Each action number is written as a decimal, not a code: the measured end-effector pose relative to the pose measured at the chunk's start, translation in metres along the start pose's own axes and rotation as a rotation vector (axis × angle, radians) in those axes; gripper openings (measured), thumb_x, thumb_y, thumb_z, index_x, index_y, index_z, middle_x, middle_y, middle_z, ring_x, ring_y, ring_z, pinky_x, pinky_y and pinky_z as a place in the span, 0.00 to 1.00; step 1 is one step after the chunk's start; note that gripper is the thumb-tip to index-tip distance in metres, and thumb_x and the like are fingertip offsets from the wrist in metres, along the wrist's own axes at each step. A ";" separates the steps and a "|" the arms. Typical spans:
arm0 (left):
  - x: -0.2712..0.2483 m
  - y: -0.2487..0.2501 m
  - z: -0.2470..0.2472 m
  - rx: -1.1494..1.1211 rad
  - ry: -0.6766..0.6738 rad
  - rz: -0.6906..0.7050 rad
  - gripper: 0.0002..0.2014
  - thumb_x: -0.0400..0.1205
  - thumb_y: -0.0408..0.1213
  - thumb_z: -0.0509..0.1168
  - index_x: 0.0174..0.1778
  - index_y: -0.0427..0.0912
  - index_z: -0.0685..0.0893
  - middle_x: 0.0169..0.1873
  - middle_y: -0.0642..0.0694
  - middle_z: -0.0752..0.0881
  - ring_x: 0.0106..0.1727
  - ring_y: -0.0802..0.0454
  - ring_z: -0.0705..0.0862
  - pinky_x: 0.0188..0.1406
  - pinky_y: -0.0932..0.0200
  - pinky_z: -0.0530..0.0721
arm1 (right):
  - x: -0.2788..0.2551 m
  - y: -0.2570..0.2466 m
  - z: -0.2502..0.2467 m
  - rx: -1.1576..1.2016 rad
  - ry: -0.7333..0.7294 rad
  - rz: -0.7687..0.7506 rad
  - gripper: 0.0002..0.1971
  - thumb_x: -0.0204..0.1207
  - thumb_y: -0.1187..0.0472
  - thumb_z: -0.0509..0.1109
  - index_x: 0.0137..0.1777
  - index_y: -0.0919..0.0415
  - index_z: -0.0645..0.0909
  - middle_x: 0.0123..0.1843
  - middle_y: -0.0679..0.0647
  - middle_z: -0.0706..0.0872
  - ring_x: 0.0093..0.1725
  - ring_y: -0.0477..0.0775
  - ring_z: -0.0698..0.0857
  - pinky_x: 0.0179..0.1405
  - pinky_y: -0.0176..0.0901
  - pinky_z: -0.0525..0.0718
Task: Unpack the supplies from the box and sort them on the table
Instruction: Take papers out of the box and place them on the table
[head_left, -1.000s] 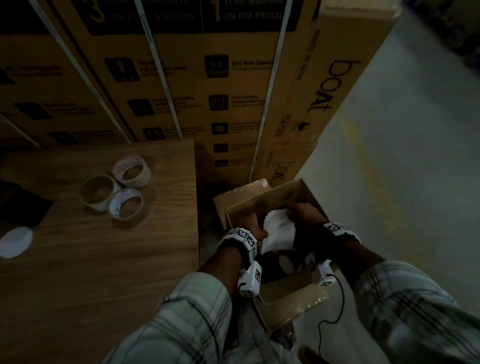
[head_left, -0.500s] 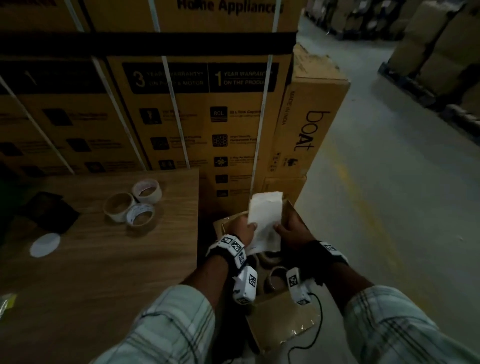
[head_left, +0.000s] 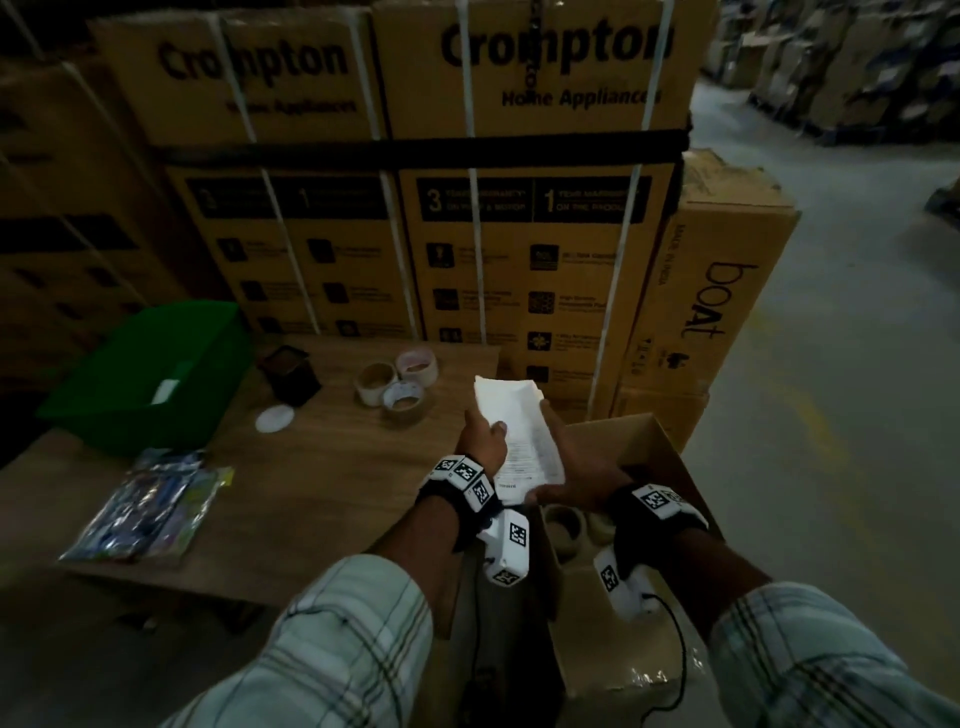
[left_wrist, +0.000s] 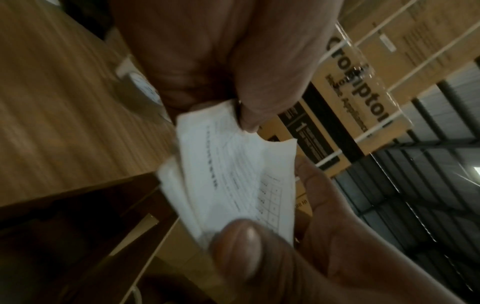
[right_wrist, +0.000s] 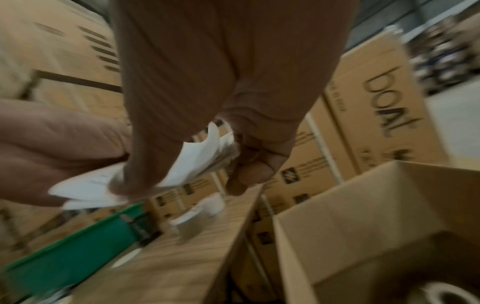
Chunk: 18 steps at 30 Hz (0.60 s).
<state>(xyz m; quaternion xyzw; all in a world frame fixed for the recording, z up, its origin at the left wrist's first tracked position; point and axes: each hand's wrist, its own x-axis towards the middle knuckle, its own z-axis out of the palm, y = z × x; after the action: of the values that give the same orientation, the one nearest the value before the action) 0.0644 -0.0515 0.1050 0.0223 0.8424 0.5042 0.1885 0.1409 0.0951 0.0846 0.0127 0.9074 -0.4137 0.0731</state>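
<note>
Both hands hold a white printed paper sheaf (head_left: 519, 431) at the middle of the frame, above the table's (head_left: 311, 467) right edge and the open cardboard box (head_left: 649, 447) — the left hand (head_left: 483, 441) pinches its left side with thumb on top, the right hand (head_left: 576, 478) curls around its lower right. Three tape rolls (head_left: 397, 382) sit on the table just above — more rolls lie inside the box.

both forearms are extended at the frame's centre. the left hand (head_left: 485, 439) and right hand (head_left: 574, 470) are pinched on a paper sheaf (head_left: 519, 431).
</note>
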 end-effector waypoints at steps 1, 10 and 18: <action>-0.004 -0.004 -0.008 -0.021 0.020 -0.009 0.23 0.87 0.37 0.56 0.78 0.40 0.58 0.70 0.35 0.78 0.66 0.36 0.80 0.64 0.45 0.80 | 0.000 -0.009 0.005 -0.021 -0.011 -0.025 0.72 0.54 0.43 0.84 0.78 0.37 0.24 0.82 0.57 0.63 0.78 0.58 0.68 0.74 0.63 0.72; -0.028 -0.030 -0.081 -0.109 0.103 0.022 0.28 0.88 0.33 0.55 0.84 0.43 0.52 0.76 0.39 0.73 0.73 0.38 0.75 0.64 0.53 0.74 | 0.009 -0.072 0.044 -0.300 -0.119 -0.075 0.60 0.64 0.44 0.80 0.81 0.40 0.34 0.76 0.62 0.63 0.72 0.67 0.72 0.69 0.58 0.74; -0.017 -0.073 -0.151 -0.106 0.127 -0.008 0.23 0.86 0.37 0.58 0.77 0.39 0.61 0.69 0.36 0.79 0.66 0.39 0.81 0.64 0.48 0.80 | 0.050 -0.129 0.098 -0.343 -0.071 -0.057 0.51 0.63 0.42 0.79 0.81 0.50 0.53 0.74 0.62 0.66 0.72 0.65 0.71 0.69 0.54 0.75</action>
<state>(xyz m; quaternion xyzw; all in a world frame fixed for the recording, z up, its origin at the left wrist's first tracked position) 0.0402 -0.2188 0.1107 -0.0230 0.8248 0.5480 0.1378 0.0931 -0.0657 0.1105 -0.0402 0.9616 -0.2547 0.0944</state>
